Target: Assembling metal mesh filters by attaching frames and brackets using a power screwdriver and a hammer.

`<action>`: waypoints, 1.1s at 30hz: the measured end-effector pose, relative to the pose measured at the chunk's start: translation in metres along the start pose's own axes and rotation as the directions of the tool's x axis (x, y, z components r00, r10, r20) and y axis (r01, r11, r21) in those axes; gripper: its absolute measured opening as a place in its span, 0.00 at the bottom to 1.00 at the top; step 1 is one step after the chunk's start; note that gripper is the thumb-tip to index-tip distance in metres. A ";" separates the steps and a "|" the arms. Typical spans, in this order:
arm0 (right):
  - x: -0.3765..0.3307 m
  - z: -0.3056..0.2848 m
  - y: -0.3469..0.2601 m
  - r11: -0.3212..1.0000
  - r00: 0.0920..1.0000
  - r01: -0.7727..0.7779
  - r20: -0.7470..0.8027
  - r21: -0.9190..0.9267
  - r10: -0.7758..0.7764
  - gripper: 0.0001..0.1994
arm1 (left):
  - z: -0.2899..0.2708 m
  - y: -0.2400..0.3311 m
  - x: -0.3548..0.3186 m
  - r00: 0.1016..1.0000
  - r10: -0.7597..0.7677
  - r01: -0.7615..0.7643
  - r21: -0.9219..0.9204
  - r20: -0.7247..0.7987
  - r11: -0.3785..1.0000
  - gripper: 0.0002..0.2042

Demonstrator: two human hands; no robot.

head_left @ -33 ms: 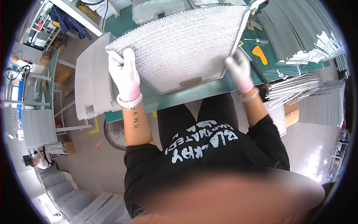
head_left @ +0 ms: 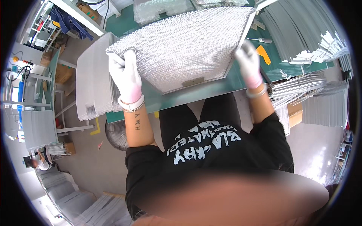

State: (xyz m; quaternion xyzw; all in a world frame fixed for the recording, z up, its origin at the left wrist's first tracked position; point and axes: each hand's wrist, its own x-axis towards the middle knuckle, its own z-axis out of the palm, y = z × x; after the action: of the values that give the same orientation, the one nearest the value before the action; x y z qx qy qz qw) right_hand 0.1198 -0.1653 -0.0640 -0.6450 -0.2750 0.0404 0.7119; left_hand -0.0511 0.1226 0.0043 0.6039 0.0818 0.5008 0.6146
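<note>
A silvery metal mesh panel (head_left: 188, 45) stands tilted in front of me on the green table. Thin pale frame strips run along its right and lower edges, and a small grey tab sits near the bottom. My left hand (head_left: 126, 73), in a white glove, is closed on the panel's left edge, thumb on the front. My right hand (head_left: 249, 64), gloved too, is beside the right frame strip (head_left: 241, 37). Its fingers are curled but smeared by motion, so whether they grip the strip is unclear. A dark tool handle (head_left: 265, 76) shows partly behind that hand.
Right of the panel lie a yellow scraper (head_left: 263, 55) and a screwdriver (head_left: 264, 40). Stacked grey sheets (head_left: 298, 30) stand at the far right, with white strips (head_left: 294, 90) below. More mesh panels (head_left: 94, 75) are piled at the left. A floor fan (head_left: 116, 136) stands beneath the table.
My right hand has moved up and slightly right along the panel's right edge, now covering the tool's head. The panel has shifted very slightly; my left hand keeps its hold.
</note>
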 end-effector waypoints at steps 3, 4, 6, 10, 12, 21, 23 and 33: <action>0.041 -0.015 -0.057 0.990 0.992 0.115 0.042 0.077 -0.119 0.09 | 0.004 0.018 -0.015 0.999 0.018 -0.019 -0.006 -0.029 1.000 0.04; 0.041 0.013 -0.095 0.977 0.978 0.206 0.023 0.046 -0.207 0.06 | 0.005 0.022 -0.017 0.999 0.011 -0.009 0.040 -0.050 0.999 0.04; 0.045 0.012 -0.086 0.969 0.970 0.243 -0.007 -0.032 -0.244 0.06 | -0.024 -0.001 -0.019 0.992 0.124 -0.123 0.060 -0.012 0.991 0.05; 0.024 0.001 -0.071 0.906 0.909 0.417 -0.044 0.071 -0.415 0.07 | -0.003 0.020 -0.037 0.980 0.200 -0.200 -0.013 -0.005 0.980 0.04; 0.011 -0.005 -0.073 0.862 0.877 0.469 0.015 0.194 -0.481 0.06 | -0.011 0.023 -0.039 0.853 0.318 -0.245 -0.221 0.414 0.944 0.04; -0.079 -0.035 -0.067 0.780 0.730 0.536 0.285 0.324 -0.621 0.13 | -0.059 -0.039 -0.083 0.191 -0.222 -0.287 0.270 0.956 0.919 0.28; -0.095 -0.034 -0.075 0.768 0.725 0.580 0.257 0.271 -0.639 0.14 | -0.056 -0.047 -0.080 0.162 -0.268 -0.351 0.309 0.950 0.884 0.29; -0.110 -0.040 -0.075 0.829 0.778 0.527 0.286 0.186 -0.559 0.16 | -0.071 -0.047 -0.050 0.169 -0.541 -0.526 0.540 0.824 0.657 0.17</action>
State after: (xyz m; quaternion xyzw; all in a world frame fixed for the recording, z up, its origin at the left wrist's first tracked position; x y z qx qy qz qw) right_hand 0.0224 -0.2588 -0.0318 -0.4875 -0.5615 -0.0467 0.6670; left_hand -0.1016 0.1449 -0.0777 0.9649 -0.1328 -0.1046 0.2008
